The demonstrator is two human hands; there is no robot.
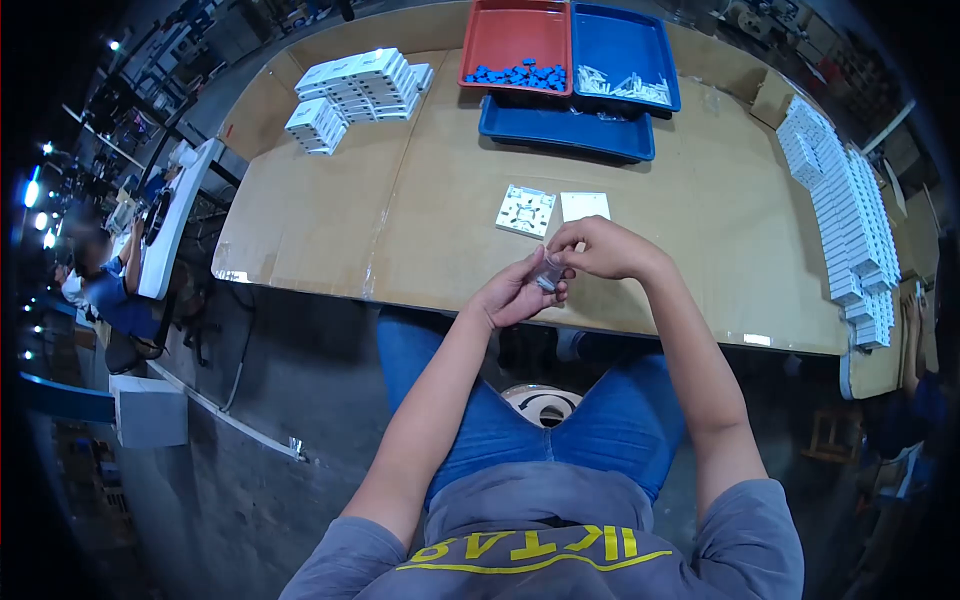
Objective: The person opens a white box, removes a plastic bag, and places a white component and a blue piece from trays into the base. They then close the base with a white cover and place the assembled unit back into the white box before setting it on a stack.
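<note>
Near the front edge of the cardboard-covered table, my left hand (pixel 518 293) is closed around a small see-through packet (pixel 549 272) that looks like a clear plastic bag. My right hand (pixel 603 248) pinches its upper end; what is inside is too small to make out. Just beyond my hands lies a square white plastic box (pixel 526 211) with dark slots and a cross-like pattern inside. Beside it, a plain white square plate (pixel 584 205) is partly hidden by my right hand.
A red tray (pixel 515 40) holds blue pieces; a blue tray (pixel 625 45) holds white sticks. In front sits another blue tray (pixel 565 133). White boxes (pixel 360 85) are stacked back left, more stacked boxes (pixel 845 210) along the right. A person (pixel 120 290) sits at far left.
</note>
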